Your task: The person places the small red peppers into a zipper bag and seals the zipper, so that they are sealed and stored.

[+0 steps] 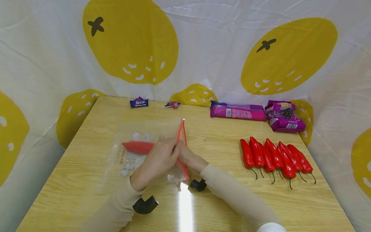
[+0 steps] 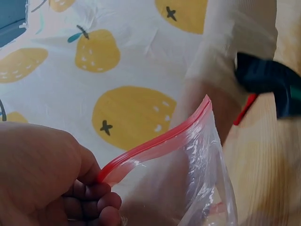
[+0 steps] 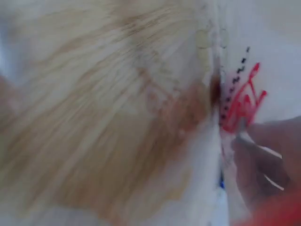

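Flat on the counter (image 1: 220,196), mostly left of the hands: a clear bag (image 1: 108,167), mouth facing right, with one red pepper (image 1: 137,147) inside. Pointed end to the left, other end hidden behind the left hand (image 1: 160,154).

In the left hand, at the mouth — the red zip edge (image 2: 155,141), pinched between thumb and curled fingers. Just beside it, at the parted zip and partly covered: the right hand (image 1: 188,158). Fingers hidden in the head view, mostly blur in the right wrist view — cannot tell whether open or gripping.

Well to the right, more peppers (image 1: 275,154) side by side, stems toward the near edge. Along the back, by the printed cloth (image 1: 203,48): a blue sweet (image 1: 139,103), a smaller pink sweet (image 1: 174,105), a long pack (image 1: 237,111) and a plump pack (image 1: 285,117), both purple.
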A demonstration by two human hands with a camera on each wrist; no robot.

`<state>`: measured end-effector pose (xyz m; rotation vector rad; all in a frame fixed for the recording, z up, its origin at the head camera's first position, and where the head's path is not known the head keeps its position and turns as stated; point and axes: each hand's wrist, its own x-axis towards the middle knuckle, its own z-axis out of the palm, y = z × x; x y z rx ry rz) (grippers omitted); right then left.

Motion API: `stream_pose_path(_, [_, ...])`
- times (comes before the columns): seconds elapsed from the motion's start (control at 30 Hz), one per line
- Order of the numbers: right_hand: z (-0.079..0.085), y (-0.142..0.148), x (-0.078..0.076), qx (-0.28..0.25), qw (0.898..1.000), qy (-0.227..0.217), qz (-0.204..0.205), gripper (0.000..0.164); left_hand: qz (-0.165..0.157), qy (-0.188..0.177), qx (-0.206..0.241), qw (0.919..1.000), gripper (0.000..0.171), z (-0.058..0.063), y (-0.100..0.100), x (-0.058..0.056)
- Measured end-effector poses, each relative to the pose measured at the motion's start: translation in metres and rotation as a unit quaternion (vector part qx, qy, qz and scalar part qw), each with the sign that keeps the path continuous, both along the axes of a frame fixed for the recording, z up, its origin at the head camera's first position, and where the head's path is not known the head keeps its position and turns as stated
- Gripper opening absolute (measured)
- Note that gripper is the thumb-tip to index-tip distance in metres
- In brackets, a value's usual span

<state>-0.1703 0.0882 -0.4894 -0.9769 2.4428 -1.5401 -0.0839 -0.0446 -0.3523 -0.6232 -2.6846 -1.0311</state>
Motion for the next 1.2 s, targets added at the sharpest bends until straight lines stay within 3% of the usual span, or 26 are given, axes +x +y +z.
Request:
stream_pose_path(0.03, [0.026, 0.003, 0.011, 0.054, 0.997, 0.060, 0.001, 0.016, 0.003, -0.002, -0.002, 1.0000, 0.021, 0.000, -0.001, 0.000])
stream_pose_path(0.1, [0.073, 0.014, 0.033, 0.148, 0.974, 0.169, -0.011, 0.016, 0.010, -0.005, -0.006, 0.9999, 0.020, 0.000, -0.002, -0.001])
stream_pose_path(0.13, [0.086, 0.022, 0.040, 0.167, 0.963, 0.211, -0.021, 0.016, 0.012, -0.003, -0.008, 0.9999, 0.019, 0.000, -0.003, -0.001])
stream_pose_path(0.2, [0.100, 0.046, 0.052, 0.194, 0.947, 0.248, -0.057, 0.014, 0.016, 0.003, -0.011, 0.9998, 0.018, 0.000, -0.004, -0.002])
stream_pose_path(0.27, [0.106, 0.077, 0.062, 0.202, 0.937, 0.265, -0.105, 0.013, 0.016, 0.010, -0.013, 0.9997, 0.017, -0.001, -0.005, -0.004])
stream_pose_path(0.33, [0.105, 0.111, 0.072, 0.226, 0.917, 0.279, -0.173, 0.013, 0.014, 0.020, -0.015, 0.9996, 0.016, -0.001, -0.005, -0.005])
stream_pose_path(0.5, [0.090, 0.182, 0.100, 0.318, 0.840, 0.291, -0.330, 0.019, 0.004, 0.027, -0.026, 0.9993, 0.017, 0.000, -0.006, -0.007])
stream_pose_path(0.57, [0.083, 0.200, 0.108, 0.353, 0.818, 0.274, -0.361, 0.022, -0.003, 0.021, -0.030, 0.9993, 0.017, 0.000, -0.006, -0.007])
stream_pose_path(0.63, [0.078, 0.212, 0.114, 0.377, 0.808, 0.259, -0.371, 0.023, -0.008, 0.011, -0.032, 0.9994, 0.017, 0.000, -0.007, -0.007])
stream_pose_path(0.77, [0.077, 0.219, 0.118, 0.412, 0.807, 0.222, -0.359, 0.022, -0.016, -0.005, -0.032, 0.9993, 0.016, -0.001, -0.007, -0.007])
stream_pose_path(0.97, [0.080, 0.217, 0.117, 0.437, 0.817, 0.158, -0.342, 0.023, -0.016, -0.009, -0.032, 0.9993, 0.017, -0.001, -0.007, -0.006])
stream_pose_path(1.03, [0.080, 0.217, 0.116, 0.422, 0.827, 0.158, -0.337, 0.026, -0.017, -0.005, -0.033, 0.9993, 0.017, -0.002, -0.007, -0.007])
stream_pose_path(1.2, [0.083, 0.211, 0.110, 0.319, 0.870, 0.214, -0.308, 0.037, -0.021, 0.000, -0.033, 0.9992, 0.018, -0.003, -0.007, -0.008])
